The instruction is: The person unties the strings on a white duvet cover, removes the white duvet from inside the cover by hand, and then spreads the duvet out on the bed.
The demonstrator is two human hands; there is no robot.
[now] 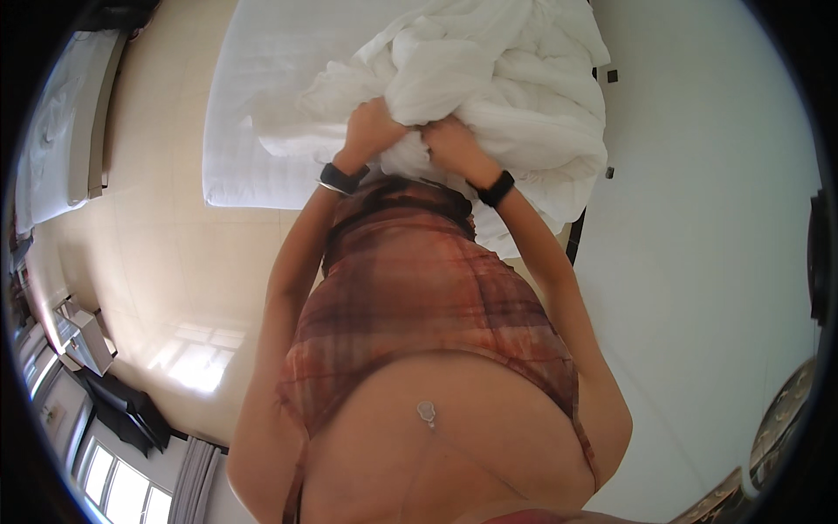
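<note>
In front of my body, my left hand and my right hand are close together, each curled around gathered fabric of a white duvet. A fold of it bulges up between and beyond my fists. The rest lies rumpled across the right side of a bed with a white sheet, reaching toward the far end. Black bands circle both wrists. My fingertips are hidden in the cloth, so the exact edge or layer they grip cannot be made out.
A pale wall runs along the right, with small dark sockets on it. Glossy tiled floor spreads to the left. Another bed stands at the far left. Behind are a black chair, a grey curtain and a bright window.
</note>
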